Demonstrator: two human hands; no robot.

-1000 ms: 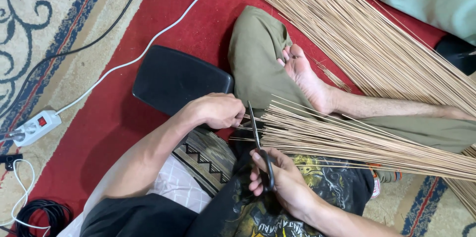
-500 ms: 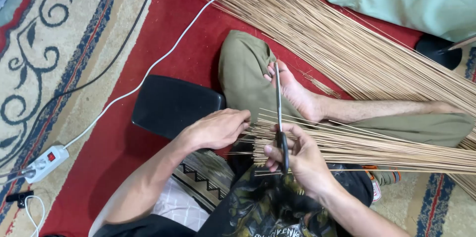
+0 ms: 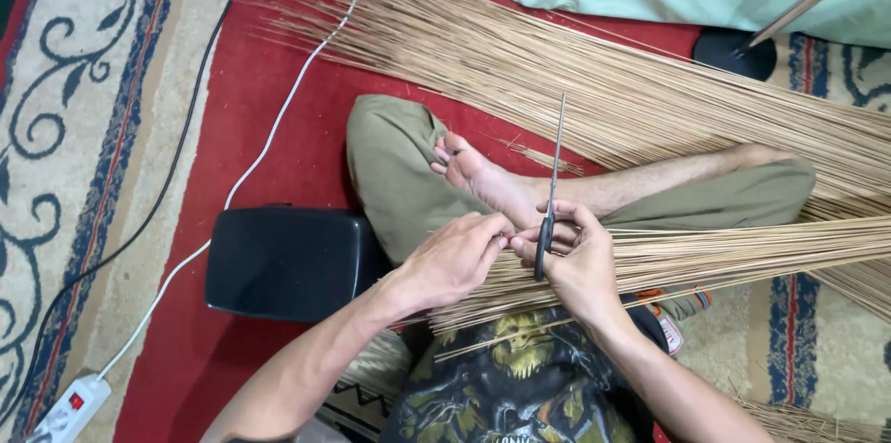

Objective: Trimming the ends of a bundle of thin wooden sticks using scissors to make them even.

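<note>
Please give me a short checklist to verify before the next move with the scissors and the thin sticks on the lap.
1. Right hand grips the scissors by the handles: ok.
2. Scissor blades closed, tips pointing away from the body: ok.
3. Left hand steadies the stick bundle ends: ok.
4. Left fingers away from the blades: cannot tell, the hands meet closely.
5. Bare foot away from the blades: not ok, it lies just beside them.
6. White cable away from the work: ok.
</note>
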